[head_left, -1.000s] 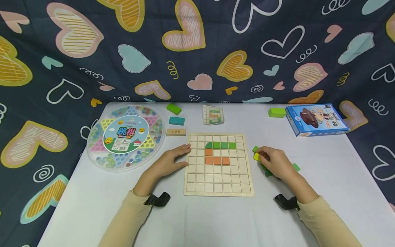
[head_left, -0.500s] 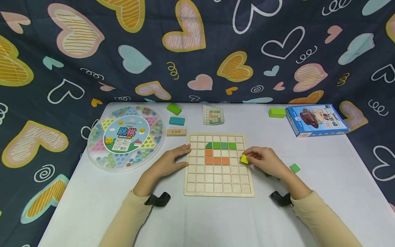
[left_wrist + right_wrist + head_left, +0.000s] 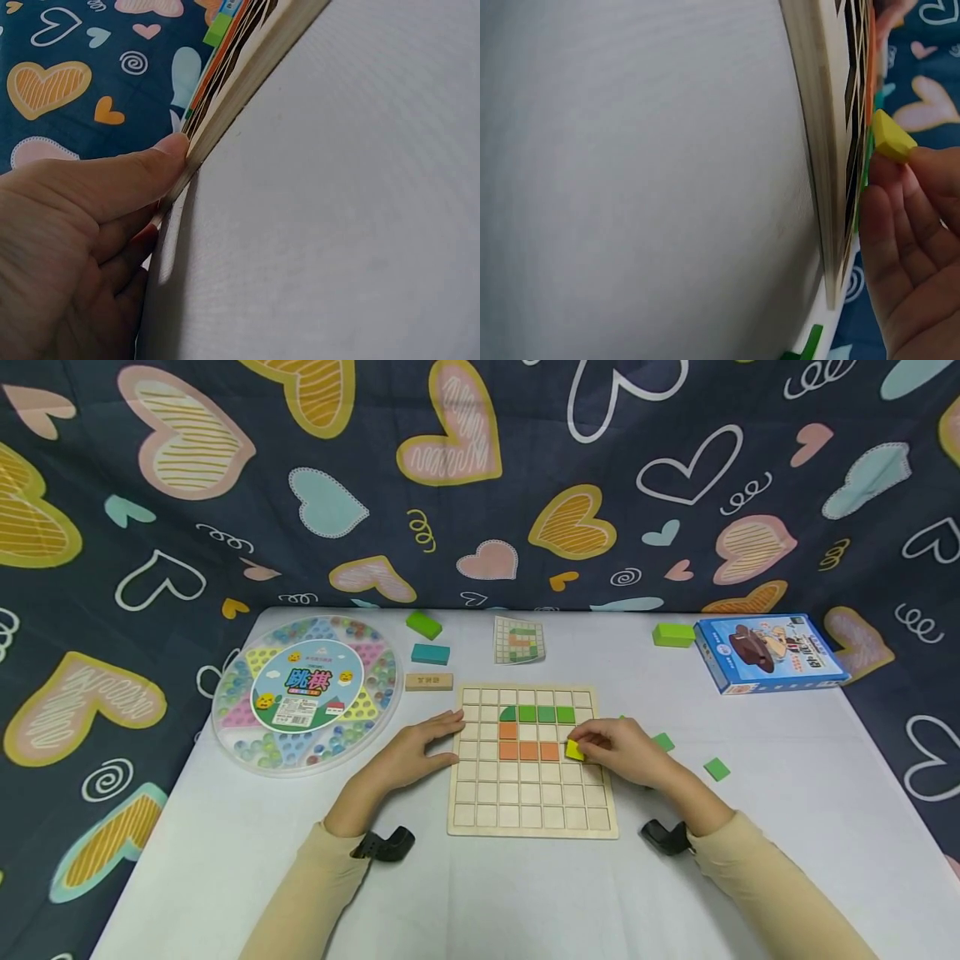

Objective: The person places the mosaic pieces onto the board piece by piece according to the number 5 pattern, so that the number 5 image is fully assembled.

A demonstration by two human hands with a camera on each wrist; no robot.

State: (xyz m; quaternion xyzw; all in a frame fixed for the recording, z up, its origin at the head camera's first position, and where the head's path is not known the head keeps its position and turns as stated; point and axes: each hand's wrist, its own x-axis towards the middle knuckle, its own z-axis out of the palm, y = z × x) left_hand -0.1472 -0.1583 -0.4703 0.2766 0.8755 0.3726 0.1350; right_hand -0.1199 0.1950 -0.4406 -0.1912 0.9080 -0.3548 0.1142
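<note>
A square wooden grid board lies on the table, with one row of green tiles and an L of orange tiles set in its cells. At the board's left edge rests my left hand, its thumb and fingertips touching the side. In the left wrist view the thumb lies against the wooden edge. My right hand pinches a small yellow tile between thumb and fingers, over the board's right part, just right of the orange row. The right wrist view shows that yellow piece tilted above the cells.
Loose green tiles lie right of the board, some partly hidden by the right hand. Behind it are a pattern card, a teal block, green blocks and a wooden block. A round marble game and blue box flank them.
My right hand has picked up the yellow tile from the loose pieces and carried it left, over the board. The left hand has stayed at the board's edge.
</note>
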